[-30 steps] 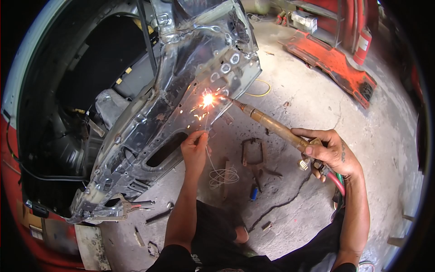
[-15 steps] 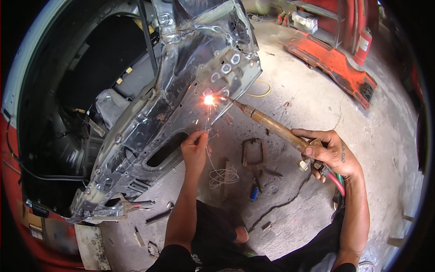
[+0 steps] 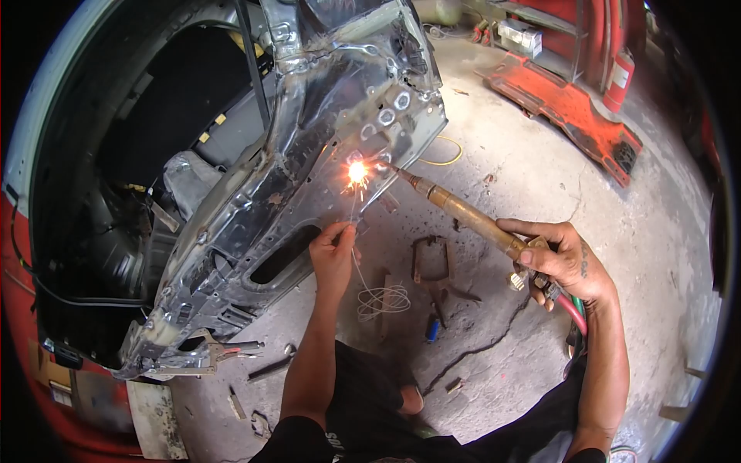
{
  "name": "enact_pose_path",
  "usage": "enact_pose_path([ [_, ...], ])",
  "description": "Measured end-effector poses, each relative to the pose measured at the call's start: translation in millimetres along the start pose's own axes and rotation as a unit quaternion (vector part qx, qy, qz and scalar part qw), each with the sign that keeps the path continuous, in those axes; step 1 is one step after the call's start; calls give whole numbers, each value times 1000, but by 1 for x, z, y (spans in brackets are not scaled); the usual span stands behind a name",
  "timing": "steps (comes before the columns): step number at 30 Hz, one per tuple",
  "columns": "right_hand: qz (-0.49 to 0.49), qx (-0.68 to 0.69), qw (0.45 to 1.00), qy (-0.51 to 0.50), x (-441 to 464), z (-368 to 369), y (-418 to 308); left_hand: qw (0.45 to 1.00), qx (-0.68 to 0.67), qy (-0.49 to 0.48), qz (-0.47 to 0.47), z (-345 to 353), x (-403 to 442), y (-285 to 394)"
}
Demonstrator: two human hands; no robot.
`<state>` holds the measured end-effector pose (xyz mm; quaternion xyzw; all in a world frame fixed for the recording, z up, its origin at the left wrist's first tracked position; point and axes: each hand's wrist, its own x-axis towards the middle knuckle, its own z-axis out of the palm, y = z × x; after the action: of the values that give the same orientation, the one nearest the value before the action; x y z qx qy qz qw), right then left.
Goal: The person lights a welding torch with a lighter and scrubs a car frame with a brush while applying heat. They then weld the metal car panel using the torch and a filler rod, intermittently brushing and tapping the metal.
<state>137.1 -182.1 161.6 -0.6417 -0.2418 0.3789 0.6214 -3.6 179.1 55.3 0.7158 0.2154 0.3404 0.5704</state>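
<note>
My left hand (image 3: 333, 247) pinched wire (image 3: 357, 266) at the spark's (image 3: 356, 171) six o'clock, my right hand (image 3: 562, 261) gripped the torch (image 3: 471, 218) at four; the panel's (image 3: 309, 199) rings (image 3: 386, 116) at one looked done, this spot unfinished.

Cracked grey floor (image 3: 532, 177), orange creeper (image 3: 562, 108), small blue object (image 3: 433, 332)

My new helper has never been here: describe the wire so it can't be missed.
Start at the stripped car body and find its long dark slot. Just right of that in the picture, the left hand holds the wire, which trails down into loose loops. Thin, pale and curled, it differs from the brown, angular metal frame nearby.
</note>
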Motion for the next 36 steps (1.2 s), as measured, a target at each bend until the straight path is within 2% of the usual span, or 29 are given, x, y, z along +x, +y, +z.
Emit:
enact_pose_path([
  [36, -9, -16, 1000, 1, 0, 1, 1, 1000, 9, -7, 5, -3, 0, -2],
])
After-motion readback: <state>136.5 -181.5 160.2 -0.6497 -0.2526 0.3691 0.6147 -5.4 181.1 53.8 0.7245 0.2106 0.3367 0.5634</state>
